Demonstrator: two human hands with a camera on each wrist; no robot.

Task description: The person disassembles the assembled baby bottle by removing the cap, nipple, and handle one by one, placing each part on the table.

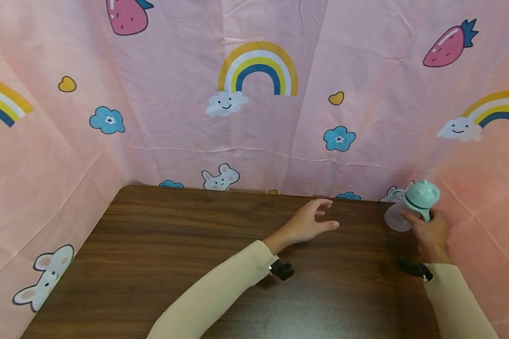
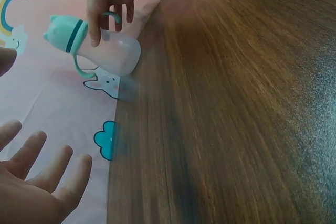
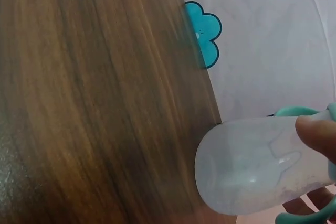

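A baby bottle (image 1: 398,217) with a clear body, a mint-green lid (image 1: 422,194) and two mint side handles stands at the table's back right corner. My right hand (image 1: 432,235) grips it on its right side, by the near handle. In the right wrist view the thumb (image 3: 317,135) lies along the bottle's body (image 3: 252,166), with other fingers partly hidden behind it. To the left, my left hand (image 1: 307,223) hovers over the table with fingers spread and relaxed, holding nothing. The left wrist view shows its fingers (image 2: 63,166) apart from the bottle (image 2: 118,53).
The dark wood table (image 1: 174,245) reaches back to a pink cloth (image 1: 174,117) printed with rainbows, strawberries and rabbits. The cloth also hangs along the left and right sides. Black straps sit at both wrists over cream sleeves (image 1: 220,287).
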